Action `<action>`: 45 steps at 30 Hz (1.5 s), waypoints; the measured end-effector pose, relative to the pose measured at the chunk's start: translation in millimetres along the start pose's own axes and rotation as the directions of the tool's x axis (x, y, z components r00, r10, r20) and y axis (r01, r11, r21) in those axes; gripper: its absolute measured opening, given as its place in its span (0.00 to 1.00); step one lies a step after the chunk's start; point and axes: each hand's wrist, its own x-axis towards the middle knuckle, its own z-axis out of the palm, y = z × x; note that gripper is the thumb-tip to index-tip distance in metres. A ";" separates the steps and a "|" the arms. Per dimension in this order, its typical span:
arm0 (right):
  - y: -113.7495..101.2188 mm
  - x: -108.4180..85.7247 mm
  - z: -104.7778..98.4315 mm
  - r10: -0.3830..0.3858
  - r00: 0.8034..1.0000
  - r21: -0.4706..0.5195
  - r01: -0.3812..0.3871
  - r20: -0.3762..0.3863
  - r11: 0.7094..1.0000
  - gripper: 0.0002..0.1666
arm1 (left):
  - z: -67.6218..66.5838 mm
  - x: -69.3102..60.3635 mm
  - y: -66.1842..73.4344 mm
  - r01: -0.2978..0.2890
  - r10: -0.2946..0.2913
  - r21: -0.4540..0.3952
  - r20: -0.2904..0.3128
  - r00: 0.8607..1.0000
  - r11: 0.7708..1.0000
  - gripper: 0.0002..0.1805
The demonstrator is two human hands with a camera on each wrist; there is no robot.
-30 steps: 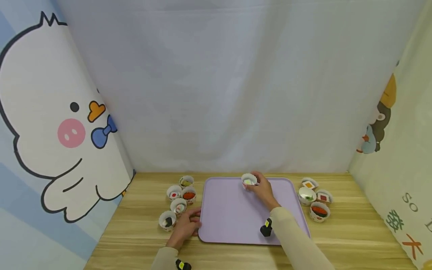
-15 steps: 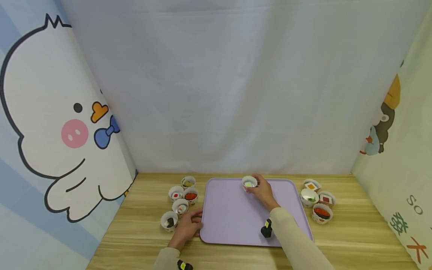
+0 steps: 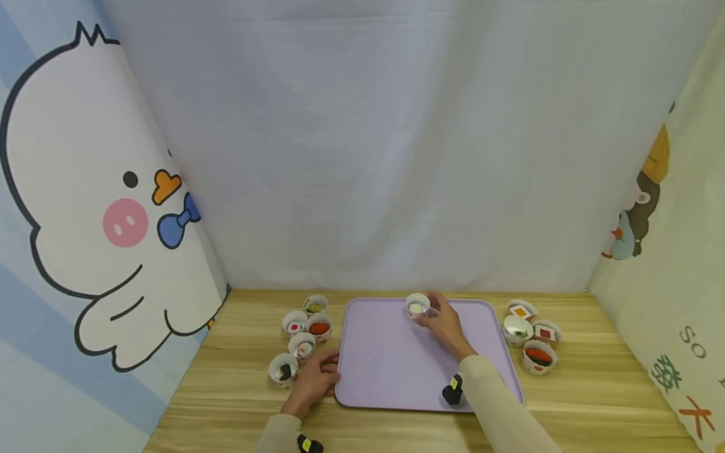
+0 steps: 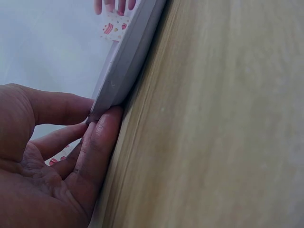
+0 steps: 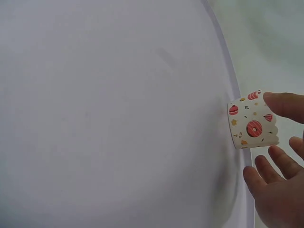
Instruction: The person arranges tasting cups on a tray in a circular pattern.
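A white paper baking cup point(image 3: 417, 306) printed with donuts and sweets stands at the far edge of a lilac tray point(image 3: 385, 358). Inside it is something small and pale with a yellow-green middle. Beside the cup is my right hand point(image 3: 444, 324); in the right wrist view its fingers are spread clear of the patterned wall, while the thumb overlaps the rim, and whether it touches I cannot tell. My left hand point(image 3: 314, 380) pinches the tray's left rim point(image 4: 128, 57), thumb on top and fingertips at its underside.
Several similar cups point(image 3: 303, 347) with small sushi-like pieces cluster left of the tray, close to the left hand. More filled cups point(image 3: 539, 357) stand right of the tray. A pale curtain point(image 3: 362, 189) hangs behind the wooden table point(image 3: 600, 390).
The right hand has loosened from the cup and shifted slightly right, its fingers now apart from it. The cup stays at the far tray edge. The left hand keeps its hold on the tray.
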 end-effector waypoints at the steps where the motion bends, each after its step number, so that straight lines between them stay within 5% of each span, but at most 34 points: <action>1: -0.4 -1.2 -1.2 -0.004 1.000 0.003 0.004 -0.003 1.000 0.43 | -0.3 -0.1 0.0 -0.004 0.004 0.003 -0.002 1.000 1.000 0.32; 27: -32.6 -51.3 -70.3 -0.121 0.993 0.009 0.121 -0.017 0.993 0.42 | 3.7 0.5 -2.1 0.007 -0.007 0.007 -0.016 1.000 1.000 0.32; 45: -31.6 -98.0 -128.8 -0.198 0.970 -0.095 0.187 -0.138 0.978 0.38 | 2.0 0.3 -4.2 0.021 -0.020 0.011 -0.038 0.999 1.000 0.32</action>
